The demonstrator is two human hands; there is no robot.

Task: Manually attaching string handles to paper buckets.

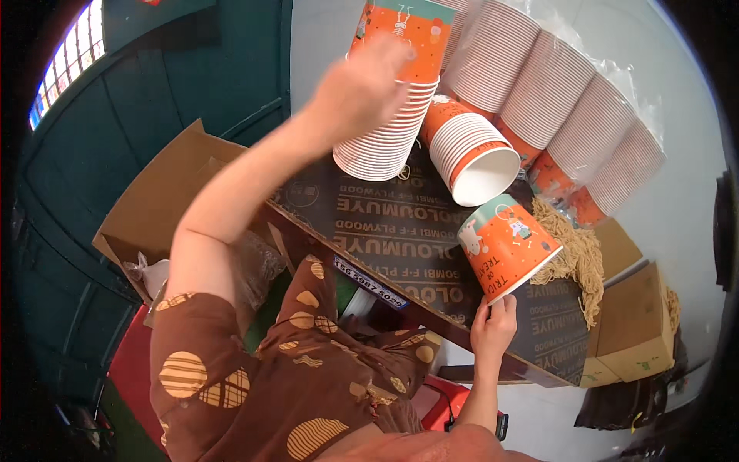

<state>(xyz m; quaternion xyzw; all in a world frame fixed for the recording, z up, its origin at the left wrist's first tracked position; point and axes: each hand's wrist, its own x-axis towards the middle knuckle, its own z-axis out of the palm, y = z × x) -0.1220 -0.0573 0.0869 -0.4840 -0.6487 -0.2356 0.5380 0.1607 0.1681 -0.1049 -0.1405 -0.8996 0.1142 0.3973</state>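
My right hand [493, 331] pinches the rim of an orange paper tub [509, 245] with a green band, tilted above the dark plywood table. My left hand [362, 86] is raised in front of a tall stack of paper tubs [382, 145], near the orange side of the topmost tub [425, 55]. Motion smears its fingers, so I cannot tell whether it grips anything. The stack's white rims face downward. Between the two hands, a shorter nested stack of tubs [473, 158] lies on its side, its white opening toward me.
Several plastic-wrapped stacks of tubs [550, 92] stand at the back right. A bundle of tan cord [573, 258] hangs over the right of the table [385, 223]. Open cardboard boxes stand at the left [158, 192] and right [633, 323]. A red stool [446, 400] is below.
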